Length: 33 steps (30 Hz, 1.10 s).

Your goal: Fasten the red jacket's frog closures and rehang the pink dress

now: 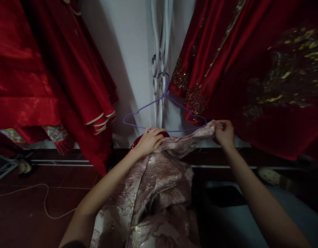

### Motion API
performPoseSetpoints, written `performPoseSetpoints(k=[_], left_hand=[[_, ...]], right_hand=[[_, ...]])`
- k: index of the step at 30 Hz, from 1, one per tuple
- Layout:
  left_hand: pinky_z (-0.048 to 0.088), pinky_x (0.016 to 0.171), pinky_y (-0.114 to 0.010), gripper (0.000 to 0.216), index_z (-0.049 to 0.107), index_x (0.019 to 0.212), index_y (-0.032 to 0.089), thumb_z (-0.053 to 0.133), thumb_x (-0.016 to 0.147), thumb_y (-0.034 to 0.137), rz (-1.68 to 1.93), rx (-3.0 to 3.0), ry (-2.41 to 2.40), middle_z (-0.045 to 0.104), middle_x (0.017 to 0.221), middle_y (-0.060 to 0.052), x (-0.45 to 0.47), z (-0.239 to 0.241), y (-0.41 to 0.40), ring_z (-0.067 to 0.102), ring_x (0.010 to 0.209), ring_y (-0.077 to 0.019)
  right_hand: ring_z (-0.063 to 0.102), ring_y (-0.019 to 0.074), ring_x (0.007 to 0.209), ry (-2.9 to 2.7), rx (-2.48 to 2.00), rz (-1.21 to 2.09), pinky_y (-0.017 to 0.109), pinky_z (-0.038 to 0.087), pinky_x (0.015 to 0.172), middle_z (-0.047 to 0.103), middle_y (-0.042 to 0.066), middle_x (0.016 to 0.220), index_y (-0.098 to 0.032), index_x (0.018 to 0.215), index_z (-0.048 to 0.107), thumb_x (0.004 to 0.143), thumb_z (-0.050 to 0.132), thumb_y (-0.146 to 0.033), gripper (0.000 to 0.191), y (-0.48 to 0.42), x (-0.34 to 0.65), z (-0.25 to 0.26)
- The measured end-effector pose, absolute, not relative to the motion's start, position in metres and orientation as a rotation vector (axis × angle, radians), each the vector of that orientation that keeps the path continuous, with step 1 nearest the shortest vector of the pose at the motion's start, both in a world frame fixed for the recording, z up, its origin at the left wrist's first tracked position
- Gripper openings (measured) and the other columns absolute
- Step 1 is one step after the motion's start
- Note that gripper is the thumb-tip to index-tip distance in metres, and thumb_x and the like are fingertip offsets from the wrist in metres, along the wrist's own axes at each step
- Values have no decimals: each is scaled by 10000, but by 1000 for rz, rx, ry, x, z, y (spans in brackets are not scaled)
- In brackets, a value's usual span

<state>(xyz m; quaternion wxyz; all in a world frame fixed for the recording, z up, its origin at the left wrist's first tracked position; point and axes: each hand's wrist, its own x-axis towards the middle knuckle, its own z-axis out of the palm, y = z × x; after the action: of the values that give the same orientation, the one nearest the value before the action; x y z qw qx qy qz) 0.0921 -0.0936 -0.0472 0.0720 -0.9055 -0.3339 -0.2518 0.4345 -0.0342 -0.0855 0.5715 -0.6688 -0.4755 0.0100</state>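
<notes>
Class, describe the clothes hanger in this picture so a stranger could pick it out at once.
Find the white wall between the hanging red garments. The hanger hooks onto the white metal scrollwork there, just above both hands and the pink brocade garment. It is the only thin purple wire shape among heavy fabrics.

No writing, label, brand, number or sign can be read anywhere in this view. The pale pink brocade garment (159, 182) shows only a woven floral pattern, the thin purple wire hanger (164, 113) is bare, and the red satin garments with gold embroidery (252, 69) carry ornament but no letters. The white wall (133, 51) behind them is plain and unmarked.
</notes>
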Motion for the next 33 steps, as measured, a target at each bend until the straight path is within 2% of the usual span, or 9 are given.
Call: performPoseSetpoints(k=[4, 8, 15, 18, 22, 26, 29, 33], left_hand=[[296, 966, -394, 304, 619, 926, 209, 345, 909, 338, -745, -2735, -1004, 517, 1271, -36, 93, -46, -90, 459, 1128, -193], [294, 962, -387, 322, 625, 930, 205, 336, 911, 346, -718, -2778, -1017, 510, 1280, -44, 91, -43, -89, 455, 1136, -197], [311, 960, -372, 312, 627, 945, 216, 348, 908, 352, -837, -2876, -992, 507, 1286, -32, 105, -56, -78, 450, 1145, -189], [315, 968, -374, 301, 630, 911, 206, 363, 904, 344, -943, -2904, -998, 530, 1256, -39, 117, -62, -73, 468, 1122, -186], [350, 955, -334, 277, 622, 906, 191, 371, 904, 311, -1254, -2864, -1044, 580, 1154, -59, 106, -62, -59, 496, 1082, -167], [405, 856, -279, 278, 607, 866, 170, 391, 890, 343, -1815, -2320, -1430, 602, 940, -67, 49, -68, -36, 534, 938, -155], [413, 783, -247, 295, 601, 784, 166, 418, 867, 382, -1997, -2013, -1643, 590, 806, -40, 4, -82, -23, 534, 830, -145], [406, 667, -215, 325, 584, 707, 156, 439, 842, 413, -2088, -2012, -1783, 562, 673, -10, -23, -102, -18, 518, 707, -128]], right_hand=[[550, 193, 757, -1157, -1474, 14, 325, 427, 718, 607, 88, 841, -213, 832, 539, 788, 467, -375, 182, -32, 437, -88], [553, 205, 742, -1199, -1345, -45, 357, 442, 712, 602, 61, 808, -203, 832, 552, 784, 475, -439, 253, -28, 435, -85], [553, 222, 806, -1518, -1198, -167, 361, 429, 750, 613, 78, 849, -200, 856, 580, 833, 436, -435, 277, -20, 388, -36], [562, 210, 769, -1607, -1187, -102, 340, 427, 716, 612, 67, 847, -220, 927, 562, 853, 404, -439, 280, -15, 368, -23], [565, 201, 717, -1646, -1211, -62, 362, 409, 747, 605, 44, 802, -236, 942, 543, 866, 369, -461, 295, -7, 365, -22], [564, 209, 725, -1634, -1213, -75, 392, 394, 781, 605, 43, 796, -241, 914, 543, 860, 367, -487, 306, -4, 374, -21], [557, 202, 717, -1642, -1207, -64, 379, 400, 768, 603, 38, 793, -243, 910, 542, 852, 380, -504, 313, -3, 377, -20], [546, 189, 688, -1639, -1210, -51, 356, 410, 730, 594, 30, 772, -241, 905, 543, 845, 393, -515, 318, 0, 378, -20]])
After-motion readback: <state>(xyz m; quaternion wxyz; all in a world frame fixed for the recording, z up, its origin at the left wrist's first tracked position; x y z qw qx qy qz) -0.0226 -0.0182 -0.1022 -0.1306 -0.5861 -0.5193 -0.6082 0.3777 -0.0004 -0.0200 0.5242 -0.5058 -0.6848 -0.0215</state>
